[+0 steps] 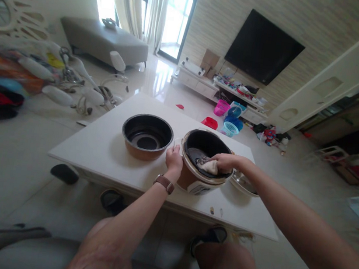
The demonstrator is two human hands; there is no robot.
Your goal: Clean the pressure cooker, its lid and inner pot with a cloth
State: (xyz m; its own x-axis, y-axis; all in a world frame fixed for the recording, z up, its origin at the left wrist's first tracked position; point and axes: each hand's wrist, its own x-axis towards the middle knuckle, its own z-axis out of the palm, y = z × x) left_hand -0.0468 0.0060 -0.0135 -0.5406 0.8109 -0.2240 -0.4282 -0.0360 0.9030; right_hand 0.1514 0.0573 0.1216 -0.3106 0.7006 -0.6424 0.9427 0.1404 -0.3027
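Observation:
A brown and cream rice cooker [188, 174] stands on the white table, its dark inside facing up. My left hand [174, 159] grips its left side near the rim, the fingers partly hidden behind it. Inside the cooker's opening, my right hand [224, 162] is closed on a pale cloth [208, 167] with a greyish patterned part, low against the near inner wall. To the left sits the removed inner pot [144, 151], black inside and brown outside, with nothing in it. A round lid with a shiny inner face [242, 182] lies just right of the cooker, partly covered by my right forearm.
The white table [88, 149] bears two small items [212, 210] near its front edge. Lamp-like fittings [82, 91] lie on the floor at left. Coloured baskets [231, 128] stand beyond the table, before a low TV cabinet [196, 83]. My knees are below the near edge.

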